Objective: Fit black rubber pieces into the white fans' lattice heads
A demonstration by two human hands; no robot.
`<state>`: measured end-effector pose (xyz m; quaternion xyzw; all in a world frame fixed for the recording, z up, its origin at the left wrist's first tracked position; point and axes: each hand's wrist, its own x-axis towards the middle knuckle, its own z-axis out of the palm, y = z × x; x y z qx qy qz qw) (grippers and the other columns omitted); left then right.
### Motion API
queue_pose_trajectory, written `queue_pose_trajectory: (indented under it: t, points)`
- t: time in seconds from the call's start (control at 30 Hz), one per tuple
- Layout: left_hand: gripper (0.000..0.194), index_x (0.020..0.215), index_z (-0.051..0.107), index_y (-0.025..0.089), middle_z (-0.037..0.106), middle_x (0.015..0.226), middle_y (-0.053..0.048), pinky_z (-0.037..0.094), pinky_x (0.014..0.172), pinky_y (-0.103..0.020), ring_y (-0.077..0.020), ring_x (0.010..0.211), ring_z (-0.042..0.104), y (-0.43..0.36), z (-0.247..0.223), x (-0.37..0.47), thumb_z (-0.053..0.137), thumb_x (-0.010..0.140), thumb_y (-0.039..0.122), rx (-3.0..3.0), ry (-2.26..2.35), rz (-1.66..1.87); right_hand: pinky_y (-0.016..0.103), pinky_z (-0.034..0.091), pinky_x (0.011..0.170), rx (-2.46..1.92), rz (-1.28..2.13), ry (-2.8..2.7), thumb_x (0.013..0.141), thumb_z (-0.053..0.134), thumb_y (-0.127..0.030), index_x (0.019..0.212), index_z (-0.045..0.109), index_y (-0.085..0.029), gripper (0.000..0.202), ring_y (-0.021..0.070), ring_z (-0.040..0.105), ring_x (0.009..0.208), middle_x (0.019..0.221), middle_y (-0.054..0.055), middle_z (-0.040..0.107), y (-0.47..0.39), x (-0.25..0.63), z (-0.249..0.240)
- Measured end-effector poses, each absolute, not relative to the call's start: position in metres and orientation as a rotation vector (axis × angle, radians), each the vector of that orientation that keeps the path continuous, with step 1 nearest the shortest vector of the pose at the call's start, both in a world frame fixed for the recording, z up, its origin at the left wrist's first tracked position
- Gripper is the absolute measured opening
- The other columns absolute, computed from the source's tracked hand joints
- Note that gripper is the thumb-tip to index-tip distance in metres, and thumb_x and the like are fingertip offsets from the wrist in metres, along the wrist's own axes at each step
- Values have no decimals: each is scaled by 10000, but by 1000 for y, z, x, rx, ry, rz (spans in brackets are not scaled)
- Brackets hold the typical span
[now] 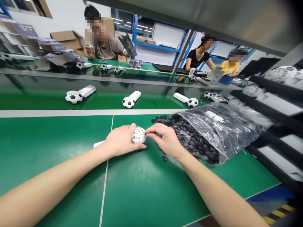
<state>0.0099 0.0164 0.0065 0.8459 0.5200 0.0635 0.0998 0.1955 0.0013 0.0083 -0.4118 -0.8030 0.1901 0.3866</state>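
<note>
My left hand (123, 138) is wrapped round a white openwork ball (139, 135), with thumb and fingers on its sides. A white handle part (98, 143) shows from under that hand. The fingertips of my right hand (165, 138) are pinched at the ball's right side, on a small dark piece (145, 134) that is mostly hidden. Right of that hand lies a clear plastic bag (227, 129), its mouth open, full of black pieces (199, 145). More black pieces have spilled onto the green table (142, 189), one just below the right hand.
Beyond a pale rail (47, 113), white pieces with black-patched balls (128, 102) rest on a green belt (106, 102). At the right a black rack (272, 116) holds white parts. Across the line sit a person in a grey shirt (109, 47) and two others. A metal shelf hangs overhead.
</note>
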Motion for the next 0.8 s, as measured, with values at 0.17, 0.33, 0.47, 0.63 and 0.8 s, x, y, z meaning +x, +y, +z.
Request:
queue_pose_trajectory:
  t: [0.17, 0.33, 0.47, 0.63, 0.8]
  points:
    - [806, 1252, 363, 237, 548, 1125, -83, 434, 752, -361, -287, 963, 553, 15, 4, 7, 530, 601, 684, 2510, 1456, 293, 297, 419, 732, -877, 344, -2324, 844, 494, -167, 825, 629, -220, 147, 147, 534, 775, 809, -3, 656, -8, 184, 2]
    - [760, 1248, 378, 277, 543, 1155, -51, 435, 744, -350, -276, 948, 571, 15, 6, 6, 559, 608, 643, 2442, 1437, 284, 310, 399, 712, -966, 211, -2319, 842, 501, -208, 787, 606, -206, 118, 160, 502, 753, 765, 16, 623, -9, 177, -5]
    - [653, 1160, 443, 291, 580, 1063, -19, 438, 683, -330, -255, 874, 592, 14, 7, 7, 552, 621, 642, 2456, 1433, 313, 342, 424, 825, -1064, 331, -2129, 765, 612, -287, 987, 546, -200, 248, 196, 497, 968, 996, 66, 571, -6, 180, -8]
    - [599, 1153, 450, 292, 576, 1070, -20, 436, 682, -329, -254, 890, 584, 15, 7, 6, 521, 658, 623, 2449, 1418, 319, 388, 410, 907, -1148, 610, -2140, 784, 569, -319, 1223, 395, -201, 487, 220, 442, 1133, 1243, 102, 472, -4, 183, -14]
    - [616, 1174, 450, 287, 569, 1086, -31, 435, 715, -322, -251, 918, 572, 16, 8, 5, 522, 656, 614, 2397, 1411, 297, 383, 407, 918, -1163, 684, -2084, 779, 574, -314, 1203, 413, -207, 466, 207, 481, 1085, 1197, 81, 510, -3, 181, -17]
